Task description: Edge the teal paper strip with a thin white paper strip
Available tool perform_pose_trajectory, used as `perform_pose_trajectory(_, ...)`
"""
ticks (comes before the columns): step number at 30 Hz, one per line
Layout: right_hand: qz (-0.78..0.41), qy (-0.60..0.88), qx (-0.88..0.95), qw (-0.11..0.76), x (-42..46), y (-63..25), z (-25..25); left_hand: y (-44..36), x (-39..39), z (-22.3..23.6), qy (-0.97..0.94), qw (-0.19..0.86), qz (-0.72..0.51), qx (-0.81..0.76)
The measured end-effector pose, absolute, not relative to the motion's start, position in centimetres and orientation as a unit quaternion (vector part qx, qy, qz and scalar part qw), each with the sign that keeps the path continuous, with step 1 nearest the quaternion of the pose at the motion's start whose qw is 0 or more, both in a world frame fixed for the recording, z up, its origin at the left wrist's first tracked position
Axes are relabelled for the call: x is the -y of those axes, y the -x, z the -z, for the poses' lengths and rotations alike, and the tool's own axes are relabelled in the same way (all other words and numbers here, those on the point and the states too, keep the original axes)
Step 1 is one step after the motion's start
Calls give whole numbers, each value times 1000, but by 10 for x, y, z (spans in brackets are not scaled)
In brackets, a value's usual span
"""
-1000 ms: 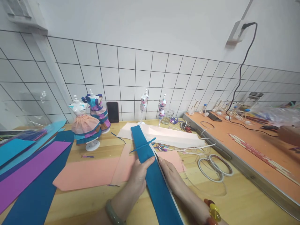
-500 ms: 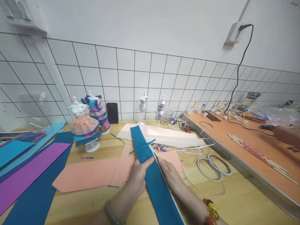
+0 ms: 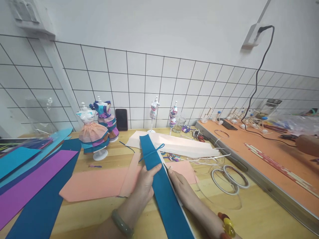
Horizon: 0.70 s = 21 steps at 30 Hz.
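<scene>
A long teal strip [image 3: 168, 205], paper or thin cloth, with a white edge along its right side, runs from the table's middle down toward me. My left hand [image 3: 146, 182] grips it from the left, thumb on top and fingers underneath. My right hand [image 3: 181, 187] is closed at the strip's right edge. A small dark sliver shows by its fingertips; what it holds is mostly hidden. Across the strip's upper part lies a narrow teal offcut [image 3: 154, 151], its right end curled. Beneath are peach sheets [image 3: 97, 184] and a pale pink sheet [image 3: 184, 145].
Two dressed mini mannequins [image 3: 92, 131] and a phone [image 3: 121, 119] stand at the back left. Two bare mannequins [image 3: 154, 108] and a glass cup [image 3: 178, 124] are behind. White rings [image 3: 235, 179] lie right, beside an orange table [image 3: 279, 152] where another person's hand [image 3: 307, 144] shows.
The narrow offcut's right end has curled into a loop. My left hand has shifted slightly left and up along the strip. The view has turned slightly left.
</scene>
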State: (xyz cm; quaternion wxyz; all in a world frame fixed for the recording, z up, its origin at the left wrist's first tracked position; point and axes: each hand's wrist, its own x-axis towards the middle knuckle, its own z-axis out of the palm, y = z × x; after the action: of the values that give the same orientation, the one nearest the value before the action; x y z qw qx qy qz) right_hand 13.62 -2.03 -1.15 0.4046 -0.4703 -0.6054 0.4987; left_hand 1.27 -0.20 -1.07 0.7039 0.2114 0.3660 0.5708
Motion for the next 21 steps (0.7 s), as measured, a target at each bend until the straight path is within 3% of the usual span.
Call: perform_pose_trajectory(21, -515, 464, 581, 427, 21, -136, 6, -21, 6, 17, -234, 675, -578, -394)
